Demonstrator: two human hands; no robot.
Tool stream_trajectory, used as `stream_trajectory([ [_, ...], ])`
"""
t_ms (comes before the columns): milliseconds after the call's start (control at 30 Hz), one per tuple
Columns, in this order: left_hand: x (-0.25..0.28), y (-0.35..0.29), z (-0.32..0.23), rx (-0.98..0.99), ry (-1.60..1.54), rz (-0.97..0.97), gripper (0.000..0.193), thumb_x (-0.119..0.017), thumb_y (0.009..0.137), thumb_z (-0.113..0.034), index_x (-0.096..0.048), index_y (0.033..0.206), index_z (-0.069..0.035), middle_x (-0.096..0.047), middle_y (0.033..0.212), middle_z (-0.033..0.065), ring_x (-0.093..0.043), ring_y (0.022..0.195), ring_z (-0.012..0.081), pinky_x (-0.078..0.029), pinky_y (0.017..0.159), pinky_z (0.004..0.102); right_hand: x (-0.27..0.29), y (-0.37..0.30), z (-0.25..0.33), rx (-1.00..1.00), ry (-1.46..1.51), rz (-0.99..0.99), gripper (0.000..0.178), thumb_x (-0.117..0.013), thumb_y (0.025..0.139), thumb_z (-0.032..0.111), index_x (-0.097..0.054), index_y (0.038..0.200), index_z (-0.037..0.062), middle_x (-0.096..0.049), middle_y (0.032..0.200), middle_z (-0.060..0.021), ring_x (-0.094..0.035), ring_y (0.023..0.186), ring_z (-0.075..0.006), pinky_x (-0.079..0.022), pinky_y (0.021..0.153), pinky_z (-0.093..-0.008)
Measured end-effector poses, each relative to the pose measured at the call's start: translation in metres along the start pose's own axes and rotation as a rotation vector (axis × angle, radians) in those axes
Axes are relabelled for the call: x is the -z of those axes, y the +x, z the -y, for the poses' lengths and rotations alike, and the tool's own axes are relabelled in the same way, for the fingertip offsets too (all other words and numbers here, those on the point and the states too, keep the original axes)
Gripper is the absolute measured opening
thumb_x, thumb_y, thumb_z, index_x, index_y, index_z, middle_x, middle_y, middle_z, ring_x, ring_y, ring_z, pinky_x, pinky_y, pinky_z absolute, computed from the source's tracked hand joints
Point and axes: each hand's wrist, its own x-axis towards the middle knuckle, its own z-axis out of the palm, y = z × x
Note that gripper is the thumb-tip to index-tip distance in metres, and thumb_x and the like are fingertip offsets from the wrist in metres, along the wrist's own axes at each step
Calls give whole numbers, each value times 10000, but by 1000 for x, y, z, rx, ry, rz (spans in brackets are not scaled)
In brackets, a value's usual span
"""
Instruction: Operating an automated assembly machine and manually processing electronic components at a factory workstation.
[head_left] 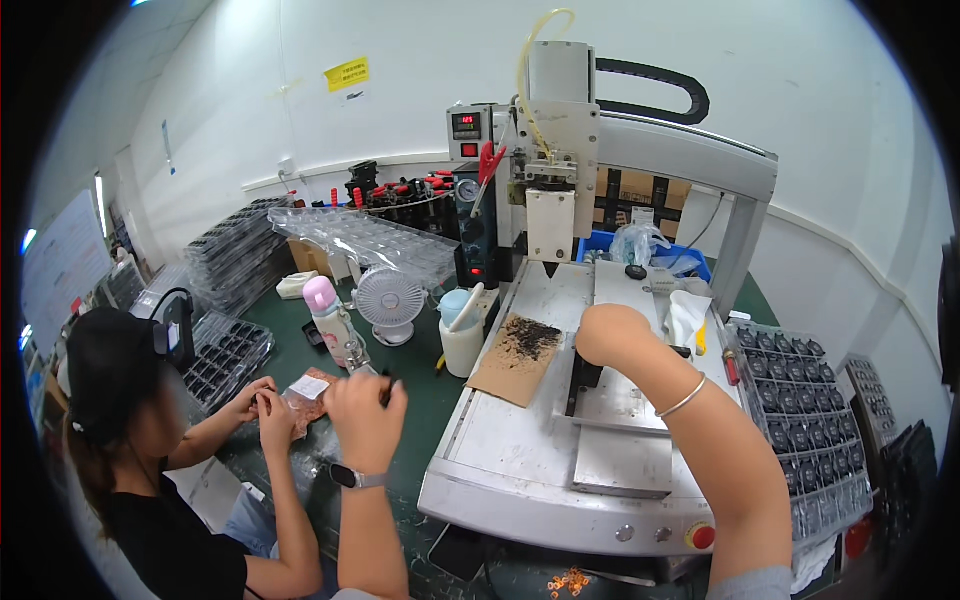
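My left hand (366, 420), with a dark watch on its wrist, is raised over the green table left of the machine. Its fingers are curled around a small black part (388, 391) that pokes out by the thumb. Over the bed of the benchtop gantry machine (480, 455) is my right hand (612, 336), a bangle on that forearm. The back of this hand hides its fingers. Just below it stands a black block (583, 378) of the fixture, beside a metal plate (622, 408). A piece of cardboard (512, 375) with black bits lies to the left.
At the left a co-worker's hands (265, 405) work over a bag of copper-coloured pieces (306, 396). A bottle (335, 325), a small fan (390, 300) and a white pot (461, 345) stand between us. Trays of black parts (800, 400) lie right. A red button (702, 537) sits on the machine's front.
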Motion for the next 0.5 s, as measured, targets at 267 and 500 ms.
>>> stream_trajectory([
  [267,-9,-82,61,134,339,619,271,-694,734,-302,-644,616,-63,-605,721,115,-591,715,312,-426,668,454,-24,2,10,201,-51,-136,592,-432,873,541,-661,1075,35,-451,1224,-251,-270,1260,-399,-236,1009,-562],
  [500,-24,31,-65,-171,-220,382,325,-698,730,-309,-637,807,1,-615,830,147,-590,832,327,-476,738,417,-14,-39,-32,333,213,-487,498,-567,848,372,-504,1208,34,-384,1274,-264,-322,1236,-422,-256,1037,-485],
])
